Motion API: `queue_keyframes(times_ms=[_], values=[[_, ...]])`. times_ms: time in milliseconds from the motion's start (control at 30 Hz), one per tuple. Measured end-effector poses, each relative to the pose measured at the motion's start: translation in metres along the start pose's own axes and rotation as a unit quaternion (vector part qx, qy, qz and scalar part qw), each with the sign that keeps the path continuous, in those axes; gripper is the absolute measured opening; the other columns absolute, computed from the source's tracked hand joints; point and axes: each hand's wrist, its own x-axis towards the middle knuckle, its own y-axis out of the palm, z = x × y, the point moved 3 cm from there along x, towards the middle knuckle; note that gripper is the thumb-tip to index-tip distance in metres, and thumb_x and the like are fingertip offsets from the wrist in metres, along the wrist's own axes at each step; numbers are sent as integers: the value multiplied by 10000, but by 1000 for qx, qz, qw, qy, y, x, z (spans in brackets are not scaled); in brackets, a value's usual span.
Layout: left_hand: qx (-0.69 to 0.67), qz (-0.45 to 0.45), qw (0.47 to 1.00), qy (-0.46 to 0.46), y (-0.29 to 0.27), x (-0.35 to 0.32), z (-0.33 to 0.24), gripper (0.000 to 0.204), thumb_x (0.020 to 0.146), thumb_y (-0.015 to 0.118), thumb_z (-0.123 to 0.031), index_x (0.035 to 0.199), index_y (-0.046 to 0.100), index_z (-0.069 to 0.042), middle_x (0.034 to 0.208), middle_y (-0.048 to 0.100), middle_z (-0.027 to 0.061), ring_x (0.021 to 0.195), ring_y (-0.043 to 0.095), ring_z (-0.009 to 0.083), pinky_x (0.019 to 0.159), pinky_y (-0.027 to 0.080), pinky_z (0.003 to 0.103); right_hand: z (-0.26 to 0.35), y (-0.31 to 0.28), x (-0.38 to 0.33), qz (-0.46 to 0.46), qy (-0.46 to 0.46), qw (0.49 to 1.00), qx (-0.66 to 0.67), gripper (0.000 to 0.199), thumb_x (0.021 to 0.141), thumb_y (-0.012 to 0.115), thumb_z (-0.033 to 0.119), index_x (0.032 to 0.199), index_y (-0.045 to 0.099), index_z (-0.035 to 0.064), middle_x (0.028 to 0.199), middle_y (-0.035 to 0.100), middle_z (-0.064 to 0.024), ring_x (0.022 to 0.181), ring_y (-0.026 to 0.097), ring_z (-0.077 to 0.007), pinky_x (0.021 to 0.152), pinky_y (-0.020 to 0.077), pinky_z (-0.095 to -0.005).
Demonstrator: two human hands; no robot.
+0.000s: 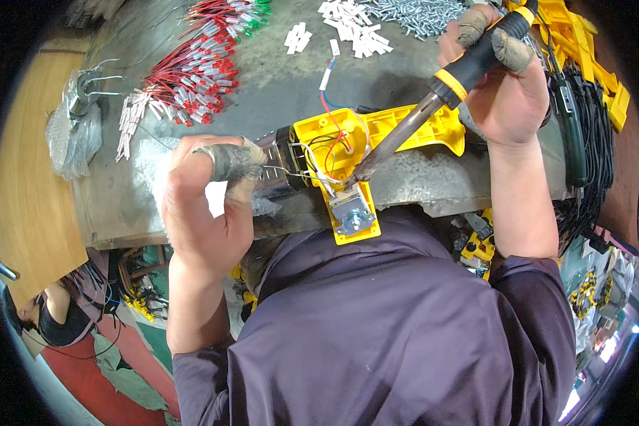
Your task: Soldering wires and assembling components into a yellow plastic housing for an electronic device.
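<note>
My right hand (510,106) is wrapped round the black handle of a soldering iron (405,135) with yellow bands. The iron's tip rests at a small metal-and-grey part (353,215) in a yellow plastic housing half (426,128). My left hand (204,199), tape on its fingertips, pinches a thin solder wire (285,170) that reaches toward the iron's tip. Behind those fingers, a dark slotted metal barrel (275,160) joins the housing's left end. Red, white and black wires (337,138) loop inside the housing, and a blue lead rises from it.
Red-tipped wired parts (199,78) and white sleeves (351,28) lie at the back, near a heap of screws (419,15). Yellow housings (582,42) and black cables (595,135) crowd the right. A wire spool in bubble wrap (74,128) stands left. Another person (57,309) is at lower left.
</note>
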Motion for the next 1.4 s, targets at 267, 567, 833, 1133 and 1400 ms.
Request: queue_keyframes(times_ms=[267, 567, 833, 1133, 1400], values=[[-45, -14, 999, -2, 3, -1, -1, 351, 809, 675, 44, 1057, 439, -34, 891, 654, 154, 776, 622, 283, 693, 492, 376, -6, -7, 1, 7, 25, 999, -20, 251, 809, 624, 233, 920, 574, 13, 795, 635, -114, 672, 623, -210, 624, 529, -296], [-56, -13, 998, -28, 9, -3, 0, 313, 779, 681, 63, 1009, 487, -24, 892, 652, 159, 767, 609, 306, 692, 486, 380, -6, 0, -3, -79, 28, 996, -7, 207, 849, 594, 181, 990, 570, 30, 837, 642, -93, 655, 622, -192, 584, 508, -261], [-29, 26, 999, -23, 4, 6, -1, 321, 768, 670, 83, 1031, 513, -13, 901, 653, 167, 764, 611, 316, 714, 493, 384, -6, -6, -1, -65, 43, 995, -64, 215, 855, 602, 204, 991, 572, 40, 821, 629, -60, 590, 549, -109, 506, 405, -200], [-187, 80, 941, -272, 26, 70, 10, 438, 929, 502, -43, 1331, 353, 48, 1045, 644, 166, 894, 674, 230, 772, 534, 335, -6, -10, -2, -2, 64, 995, -79, 244, 873, 548, 276, 982, 529, 58, 767, 459, 17, 618, 356, -44, 518, 289, -179], [-269, 136, 887, -349, 35, 59, -7, 561, 871, 573, 69, 1359, 300, 30, 990, 659, 147, 907, 677, 214, 814, 544, 292, -8, -11, -4, -40, 56, 993, -97, 236, 866, 573, 241, 982, 566, 35, 800, 563, -24, 623, 484, -75, 534, 377, -193]])
